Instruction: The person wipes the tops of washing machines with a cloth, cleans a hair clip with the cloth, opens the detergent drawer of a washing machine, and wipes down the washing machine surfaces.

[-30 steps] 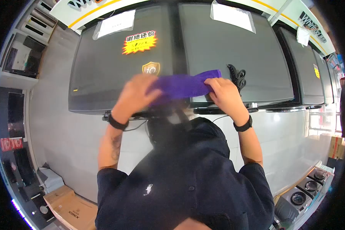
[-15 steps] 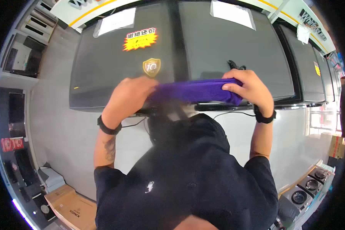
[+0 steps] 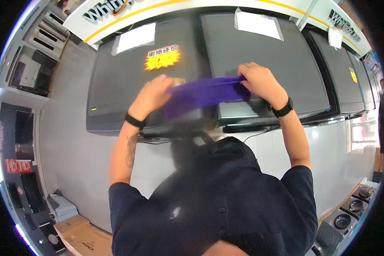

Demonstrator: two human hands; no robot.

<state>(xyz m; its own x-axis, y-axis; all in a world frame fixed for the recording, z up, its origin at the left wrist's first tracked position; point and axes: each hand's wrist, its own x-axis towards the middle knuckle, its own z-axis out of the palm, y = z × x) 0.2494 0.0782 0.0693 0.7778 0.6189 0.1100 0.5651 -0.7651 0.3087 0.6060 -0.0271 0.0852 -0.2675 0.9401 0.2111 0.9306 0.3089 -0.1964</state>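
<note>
A purple cloth (image 3: 209, 92) is stretched between my two hands above the dark appliance tops. My left hand (image 3: 154, 96) has its fingers closed on the cloth's left end. At the other end, my right hand (image 3: 262, 83) pinches the upper corner. The cloth hangs down a little and is blurred by motion. Behind it lie the left dark grey top (image 3: 119, 77) and the right dark grey top (image 3: 260, 51), with a gap between them. A yellow starburst label (image 3: 162, 59) sits on the left one, and the cloth partly covers a gold sticker (image 3: 179, 81).
Papers in clear sleeves, one left (image 3: 135, 39) and one right (image 3: 258, 26), lie near the back panel (image 3: 170, 8). More dark tops (image 3: 337, 72) continue on the right. A cardboard box (image 3: 83, 239) stands lower left, and gas stoves (image 3: 342, 221) sit lower right.
Both hands have moved up and farther over the tops with the cloth. The cloth now hangs more spread out, and the gold sticker has become partly covered.
</note>
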